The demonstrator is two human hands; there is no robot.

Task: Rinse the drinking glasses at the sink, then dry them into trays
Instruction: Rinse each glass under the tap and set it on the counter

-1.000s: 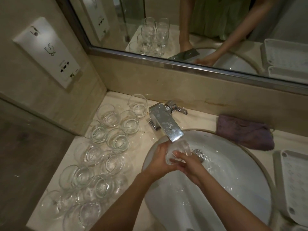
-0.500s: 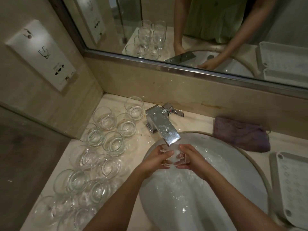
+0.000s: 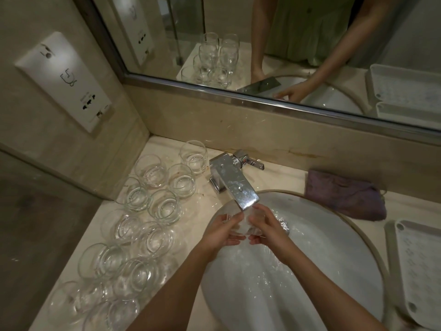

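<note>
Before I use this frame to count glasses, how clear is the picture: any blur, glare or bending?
Head view: dim, warm light. The glass held by the left hand and right hand under the tap smears into the water. Glare spots fleck the tap and the sink. The wide lens bows the mirror frame, and the nearest glasses blur together.

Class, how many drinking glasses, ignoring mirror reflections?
12: eleven glasses on the counter left of the sink; one glass in left hand and right hand under the tap. More may lie below the frame.

Crowded glasses [image 3: 164,203] left of basin [image 3: 334,247]; tray [image 3: 420,271] right.
</note>
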